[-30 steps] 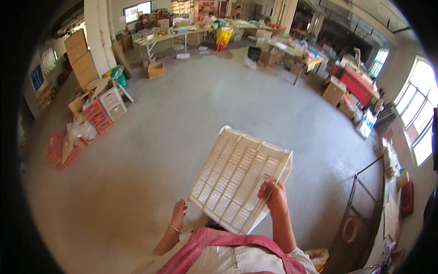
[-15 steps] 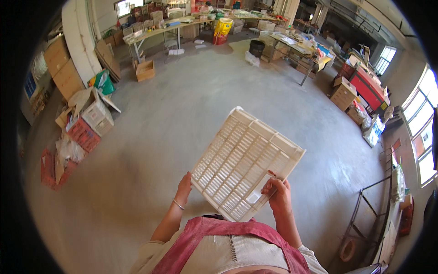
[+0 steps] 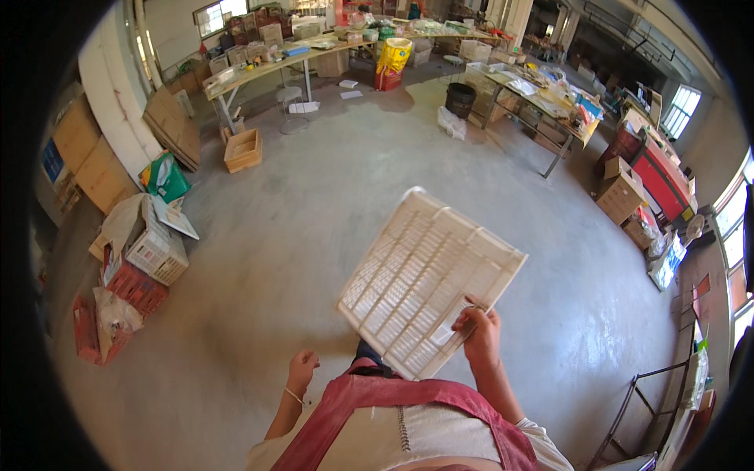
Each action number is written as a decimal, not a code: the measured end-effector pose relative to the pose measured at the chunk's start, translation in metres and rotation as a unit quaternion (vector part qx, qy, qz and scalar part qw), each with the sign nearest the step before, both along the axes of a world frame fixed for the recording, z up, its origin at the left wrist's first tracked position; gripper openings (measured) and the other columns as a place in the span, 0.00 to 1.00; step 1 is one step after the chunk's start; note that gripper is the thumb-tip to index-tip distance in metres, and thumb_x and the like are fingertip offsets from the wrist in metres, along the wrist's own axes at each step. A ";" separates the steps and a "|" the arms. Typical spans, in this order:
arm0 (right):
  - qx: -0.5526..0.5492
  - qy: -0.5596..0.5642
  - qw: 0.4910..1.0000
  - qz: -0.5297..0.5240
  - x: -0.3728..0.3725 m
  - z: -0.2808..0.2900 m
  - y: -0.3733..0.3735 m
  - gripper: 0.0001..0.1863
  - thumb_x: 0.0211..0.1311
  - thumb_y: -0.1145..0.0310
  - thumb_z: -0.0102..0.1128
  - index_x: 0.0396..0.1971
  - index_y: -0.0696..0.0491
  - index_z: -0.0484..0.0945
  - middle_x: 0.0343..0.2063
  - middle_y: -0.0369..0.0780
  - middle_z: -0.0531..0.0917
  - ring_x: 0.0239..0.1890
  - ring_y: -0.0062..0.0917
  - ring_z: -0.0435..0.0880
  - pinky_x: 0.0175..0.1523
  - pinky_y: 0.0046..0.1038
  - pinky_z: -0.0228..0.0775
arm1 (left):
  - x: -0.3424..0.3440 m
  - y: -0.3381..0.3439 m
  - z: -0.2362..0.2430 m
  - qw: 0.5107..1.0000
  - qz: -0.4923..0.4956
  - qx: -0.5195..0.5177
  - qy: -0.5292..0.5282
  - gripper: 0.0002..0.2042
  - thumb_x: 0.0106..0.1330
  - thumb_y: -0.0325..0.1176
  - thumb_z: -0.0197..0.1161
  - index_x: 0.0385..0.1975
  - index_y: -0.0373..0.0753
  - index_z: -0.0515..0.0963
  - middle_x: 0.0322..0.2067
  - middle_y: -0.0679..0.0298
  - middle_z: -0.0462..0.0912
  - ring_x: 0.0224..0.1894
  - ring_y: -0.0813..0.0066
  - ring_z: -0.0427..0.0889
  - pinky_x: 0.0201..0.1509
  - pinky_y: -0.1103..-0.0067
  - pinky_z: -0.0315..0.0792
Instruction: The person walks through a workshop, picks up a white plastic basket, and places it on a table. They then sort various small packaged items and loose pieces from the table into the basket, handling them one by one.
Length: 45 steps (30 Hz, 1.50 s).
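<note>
A white slatted plastic crate [image 3: 420, 275] hangs tilted in front of me, its ribbed side toward me. My right hand [image 3: 477, 326] has its fingers closed through the handle slot at the crate's right side and holds it alone. To the crate's lower left, my left hand [image 3: 301, 370] is apart from it, with the fingers loosely curled and nothing in them. A bracelet circles the left wrist.
Left on the floor stand stacked red and white crates [image 3: 157, 255] and a wooden box [image 3: 243, 149]. Ahead are long cluttered tables [image 3: 290, 59], a yellow sack [image 3: 393, 59] and a black bucket [image 3: 460, 100]. Right, a cardboard box [image 3: 616, 191] and a metal frame [image 3: 640, 404].
My left hand has let go of the crate's left edge and dropped down and left. The right hand still holds the crate. The room has shifted in view as I move.
</note>
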State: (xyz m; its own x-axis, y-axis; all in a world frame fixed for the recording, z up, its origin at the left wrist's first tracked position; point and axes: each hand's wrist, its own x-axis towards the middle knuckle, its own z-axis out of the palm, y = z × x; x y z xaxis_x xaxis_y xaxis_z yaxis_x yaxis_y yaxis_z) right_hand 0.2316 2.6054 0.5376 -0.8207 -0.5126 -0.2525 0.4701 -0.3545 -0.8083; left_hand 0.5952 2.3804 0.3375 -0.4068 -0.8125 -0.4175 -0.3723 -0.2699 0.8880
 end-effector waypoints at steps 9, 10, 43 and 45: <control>-0.003 -0.010 0.989 -0.148 -0.183 0.023 -0.163 0.17 0.61 0.76 0.51 0.51 0.63 0.71 0.21 0.42 0.77 0.21 0.32 0.78 0.32 0.37 0.74 | -0.344 -0.245 0.092 0.950 -0.207 -0.206 0.112 0.13 0.68 0.30 0.62 0.50 0.32 0.77 0.43 0.58 0.85 0.45 0.72 0.84 0.49 0.76 0.77; 0.000 0.003 0.988 -0.157 -0.203 0.025 -0.185 0.18 0.61 0.76 0.52 0.52 0.63 0.70 0.22 0.42 0.78 0.22 0.33 0.79 0.32 0.37 0.75 | -0.396 -0.259 0.114 0.936 -0.255 -0.194 0.147 0.14 0.69 0.31 0.62 0.51 0.32 0.77 0.44 0.59 0.85 0.45 0.73 0.84 0.50 0.76 0.77; 0.114 0.256 0.947 0.156 -0.912 0.073 -0.943 0.33 0.64 0.67 0.66 0.65 0.61 0.65 0.62 0.44 0.73 0.60 0.28 0.76 0.62 0.30 0.70 | -1.219 -0.889 0.240 0.902 -0.379 0.058 0.200 0.10 0.67 0.31 0.62 0.42 0.34 0.74 0.32 0.64 0.80 0.32 0.80 0.80 0.35 0.79 0.76; 0.105 0.186 0.954 0.210 -0.964 0.057 -0.963 0.28 0.66 0.66 0.65 0.62 0.62 0.69 0.59 0.44 0.76 0.59 0.28 0.77 0.62 0.30 0.70 | -1.257 -0.936 0.240 0.933 -0.301 0.081 0.179 0.08 0.66 0.30 0.63 0.38 0.35 0.73 0.29 0.64 0.78 0.29 0.78 0.78 0.33 0.79 0.75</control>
